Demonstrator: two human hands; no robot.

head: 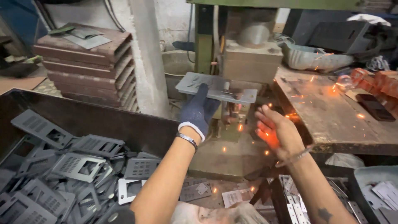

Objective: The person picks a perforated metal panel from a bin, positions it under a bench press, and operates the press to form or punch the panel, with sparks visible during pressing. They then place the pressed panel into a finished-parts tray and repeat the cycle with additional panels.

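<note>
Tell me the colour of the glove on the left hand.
Dark blue glove with a white cuff, seen in the head view.

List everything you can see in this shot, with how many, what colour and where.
plate: one, grey, perforated, held at the machine
machine: one, grey-green, centre back
sparks: many, orange, over the bench and below the plate
bench: one, brown, worn, right
bin: one, dark, left
plates in bin: many, grey, heaped
trays: one stack, brown, back left
small strips: many, pale grey, bottom right
left hand: dark glove with white cuff, holding the plate
right hand: bare, open, beside the machine, touching nothing
</note>
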